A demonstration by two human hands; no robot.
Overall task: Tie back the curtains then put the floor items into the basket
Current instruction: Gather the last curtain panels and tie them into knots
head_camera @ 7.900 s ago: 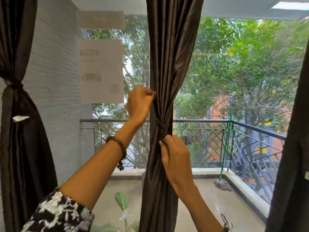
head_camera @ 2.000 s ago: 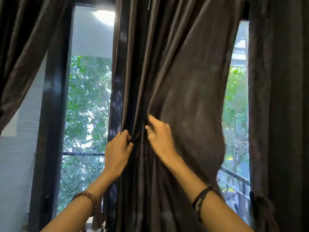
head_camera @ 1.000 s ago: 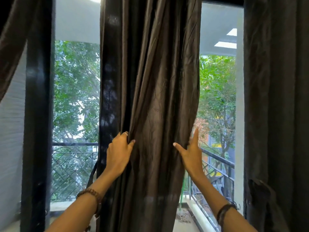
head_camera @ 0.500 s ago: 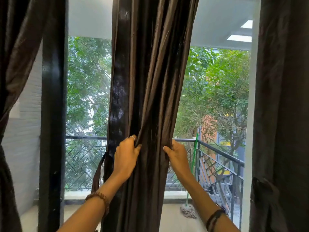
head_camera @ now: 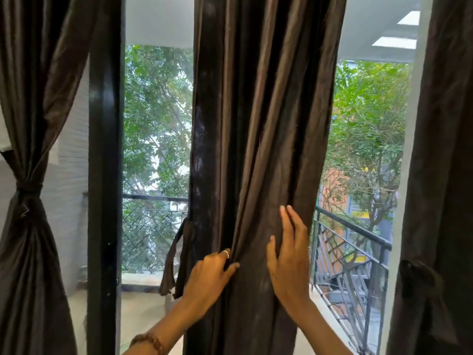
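A dark brown curtain panel [head_camera: 261, 129] hangs loose in the middle of the window. My left hand [head_camera: 210, 275] grips a bunch of its folds at waist height. My right hand [head_camera: 289, 260] lies flat on the cloth just to the right, fingers straight and pointing up. A loose fabric tie-back strap [head_camera: 176, 260] dangles at the panel's left edge. The curtain at far left [head_camera: 28, 226] is gathered with a tie around its middle. No basket or floor items are in view.
A black window frame post [head_camera: 105, 175] stands left of the middle panel. Another dark curtain [head_camera: 440, 201] hangs at the right edge with a tie [head_camera: 414, 278] on it. Beyond the glass lie a balcony floor, a metal railing [head_camera: 353, 226] and trees.
My right hand has let go of the panel's right edge and now presses flat on the cloth with straight fingers. My left hand keeps its grip on the folds. The view shifted slightly left.
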